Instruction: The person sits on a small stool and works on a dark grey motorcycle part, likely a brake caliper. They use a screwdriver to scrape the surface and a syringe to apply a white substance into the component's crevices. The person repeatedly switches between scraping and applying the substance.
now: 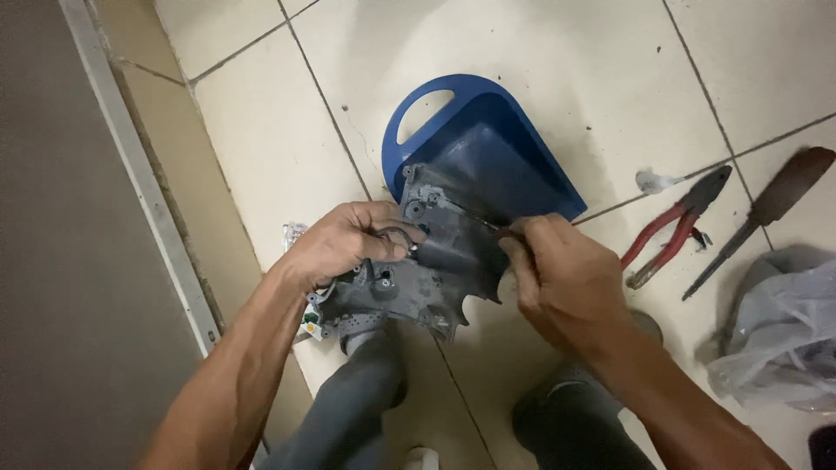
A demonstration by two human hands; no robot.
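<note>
Centrally, a grey plastic housing (435,261) was held over the tiled floor (540,52), overlapping the near edge of a blue dustpan (488,130). Right of the housing lay red-handled pliers (675,228), a brown-handled screwdriver (766,209) and a crumpled grey plastic bag (784,331). Left hand (344,244) curled around the housing's left side, fingers closed on it. Right hand (562,274) pinched a thin dark tool (475,218) against the housing, fingers narrow.

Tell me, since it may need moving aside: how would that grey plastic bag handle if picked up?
The grey plastic bag looks thin and crumpled, so it is probably floppy and light. It lies slumped on the tiled floor, so it would likely sag and slide rather than roll.
</note>
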